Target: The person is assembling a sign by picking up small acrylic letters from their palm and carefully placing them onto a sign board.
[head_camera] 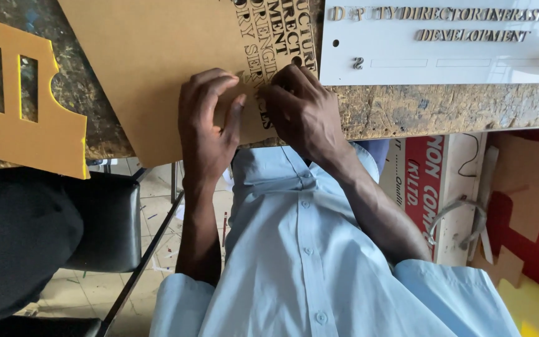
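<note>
- The brown sheet (157, 56) with rows of cut-out letters lies flat on the rough tabletop (407, 109); its near edge overhangs the tabletop's near edge, right above the person's light blue shirt (307, 249).
- Both hands rest on the sheet's near right part, at the near end of the lettered block (276, 43); the sheet spreads away from them toward the far left, so most of it lies beyond and left of the fingers.
- The left hand (210, 118) lies with its palm down and fingers curled, the tips pressing the plain brown surface just left of the letters; it holds the sheet down, closed around nothing.
- The right hand (301, 106) is bent into a pinch with its fingertips right on the letter rows; whether a single cut letter sits between those fingertips I cannot tell; this hand is the nearer one to the lettering.
- The sheet's long axis runs on a slant, from far left to near right; the letter lines run from far to near in the view, roughly toward the person's chest.
- To the right, just beside the sheet's far right corner, a white board (444, 59) lies on the tabletop with raised letters along its far edge; its long axis runs left to right.
- Well apart on the left lies a yellow cut-out shape (38, 125); a black chair (104, 218) stands below it.
</note>
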